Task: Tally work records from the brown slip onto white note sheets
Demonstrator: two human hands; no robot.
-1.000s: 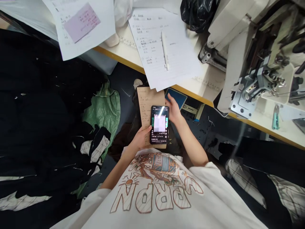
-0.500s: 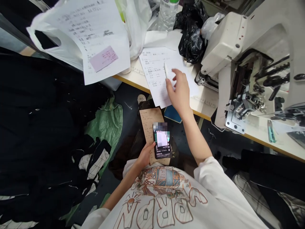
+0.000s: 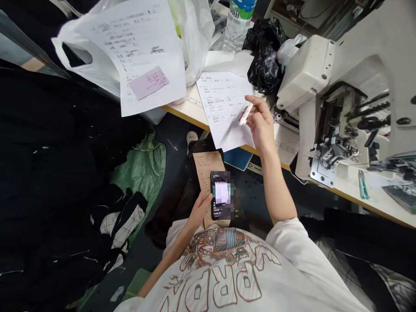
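Observation:
My left hand (image 3: pixel 199 211) holds a black smartphone (image 3: pixel 220 196) with a lit screen, partly blurred out, against a brown paper slip (image 3: pixel 204 173) covered in handwriting. My right hand (image 3: pixel 260 123) is raised at the table edge, pinching a white pen (image 3: pixel 246 114) between thumb and fingers. The pen's tip is hidden by the fingers or too blurred to see. Just below and to the left of that hand, a handwritten white sheet (image 3: pixel 221 102) lies on the table and hangs over its edge.
A white industrial sewing machine (image 3: pixel 325 125) stands at the right on a cream table (image 3: pixel 357 190). Behind are a white plastic bag (image 3: pixel 195 39) with papers, a black bag (image 3: pixel 264 60) and a water bottle (image 3: pixel 237 26). Dark garments (image 3: pixel 58 151) and a green woven sack (image 3: pixel 143 173) lie at the left.
My right hand has lifted the white pen off the handwritten sheet and now holds it. The view has shifted slightly. My left hand still holds the smartphone and slip.

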